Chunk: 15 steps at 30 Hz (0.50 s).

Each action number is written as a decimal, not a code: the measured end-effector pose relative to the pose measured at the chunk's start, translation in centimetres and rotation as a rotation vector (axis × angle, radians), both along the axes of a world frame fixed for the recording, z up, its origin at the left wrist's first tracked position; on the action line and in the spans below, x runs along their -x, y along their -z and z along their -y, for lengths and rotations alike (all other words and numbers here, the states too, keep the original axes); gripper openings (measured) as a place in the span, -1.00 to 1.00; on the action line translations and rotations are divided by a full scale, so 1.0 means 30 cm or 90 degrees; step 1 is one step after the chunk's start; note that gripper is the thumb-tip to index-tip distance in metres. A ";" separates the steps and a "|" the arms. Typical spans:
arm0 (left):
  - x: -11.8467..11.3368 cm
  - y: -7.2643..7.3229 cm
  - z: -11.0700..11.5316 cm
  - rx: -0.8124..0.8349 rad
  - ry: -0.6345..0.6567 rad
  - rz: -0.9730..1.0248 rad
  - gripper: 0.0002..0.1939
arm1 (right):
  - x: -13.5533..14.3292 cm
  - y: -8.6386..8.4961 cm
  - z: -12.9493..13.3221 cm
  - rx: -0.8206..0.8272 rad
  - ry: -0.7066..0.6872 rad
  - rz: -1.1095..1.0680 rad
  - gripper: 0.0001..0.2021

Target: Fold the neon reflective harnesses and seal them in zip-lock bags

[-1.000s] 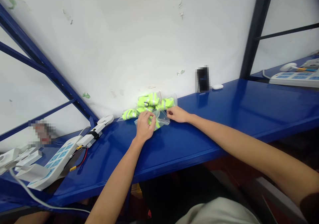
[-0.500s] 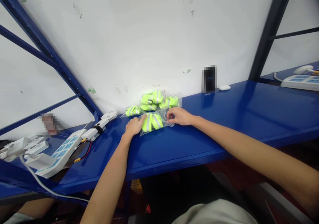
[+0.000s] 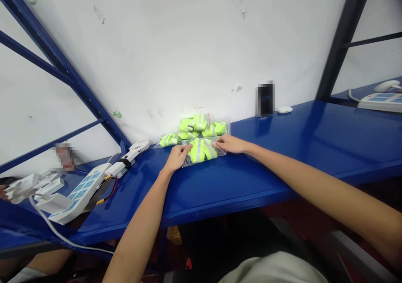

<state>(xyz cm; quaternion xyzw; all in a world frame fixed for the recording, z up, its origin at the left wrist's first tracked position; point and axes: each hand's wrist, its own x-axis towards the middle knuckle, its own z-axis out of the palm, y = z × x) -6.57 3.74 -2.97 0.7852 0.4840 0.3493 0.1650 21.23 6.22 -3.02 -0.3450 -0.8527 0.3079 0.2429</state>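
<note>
A clear zip bag (image 3: 203, 150) with a folded neon-yellow, silver-striped reflective strap or garment inside lies at the middle of the blue table (image 3: 220, 186). My left hand (image 3: 177, 156) is closed on its left end, thumb on top. At the other end, beside the red zip line, my right hand (image 3: 231, 143) pinches the bag's edge. Right behind it, against the wall, several similar bags are heaped: one on top (image 3: 195, 123), one to the right (image 3: 217, 128) and one to the left (image 3: 168, 140).
To the left lie a white handheld fan (image 3: 140, 146), a white power strip (image 3: 82, 190) and a red-black cable (image 3: 112, 191) with yellow connectors. A blurred dark object (image 3: 265, 99) leans on the wall beside a small white case (image 3: 284, 110). Blue frame posts (image 3: 73, 79) rise at left.
Both hands and the held bag have moved slightly right and the bag now lies more level. My right hand's fingers have come together on the bag's zip end. The heaped bags stayed put.
</note>
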 end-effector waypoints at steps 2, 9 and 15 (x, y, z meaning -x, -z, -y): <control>-0.002 0.003 -0.007 -0.008 0.018 0.040 -0.50 | 0.000 -0.004 0.001 0.052 0.019 -0.061 -0.67; -0.008 0.008 -0.014 0.062 0.020 0.161 -0.62 | 0.027 0.004 0.019 0.298 0.109 -0.326 -0.65; -0.023 -0.018 -0.002 -0.007 -0.085 0.180 -0.49 | 0.006 -0.044 -0.008 0.296 0.218 -0.448 -0.59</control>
